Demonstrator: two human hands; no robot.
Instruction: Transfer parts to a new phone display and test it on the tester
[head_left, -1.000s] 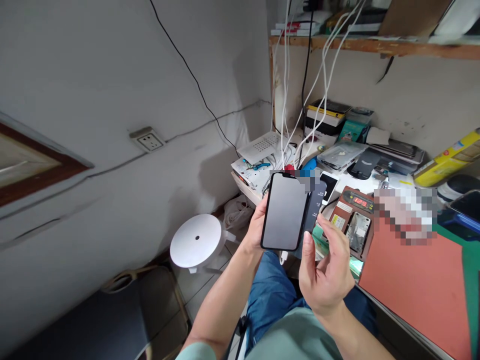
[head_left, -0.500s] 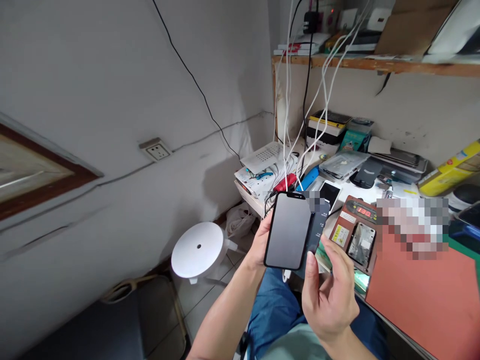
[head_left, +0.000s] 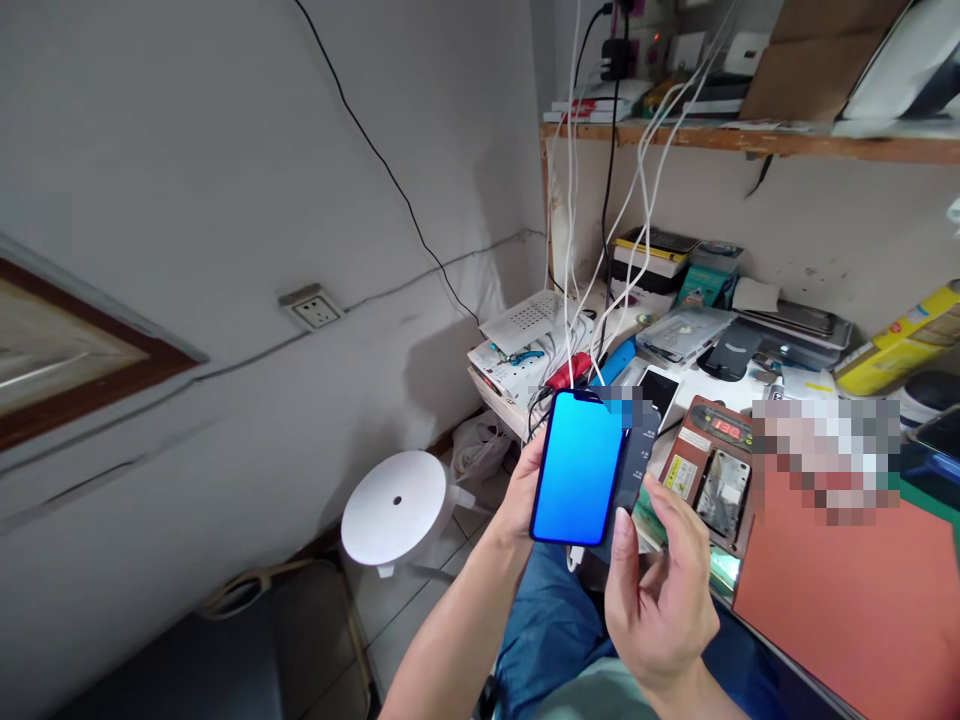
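Note:
A phone screen point(head_left: 576, 468), lit plain blue with a notch at its top, lies against a dark device point(head_left: 636, 462) with small markings along its right side. My left hand point(head_left: 525, 490) holds the screen by its left edge, its fingers partly hidden behind. At the lower right of the dark device, my right hand point(head_left: 660, 575) has thumb and forefinger on or close to its edge; whether they press on it is unclear. A white plug point(head_left: 575, 556) shows below the screen.
On the desk at right are a brown heating unit point(head_left: 705, 425) with red digits, an opened phone frame point(head_left: 724, 492) on it, and an orange mat point(head_left: 847, 600). A white stool point(head_left: 396, 510) stands left. White cables point(head_left: 571, 200) hang from the shelf point(head_left: 712, 138).
The screen has turned from dark grey to bright blue. Both hands keep nearly the same pose; the view has shifted slightly.

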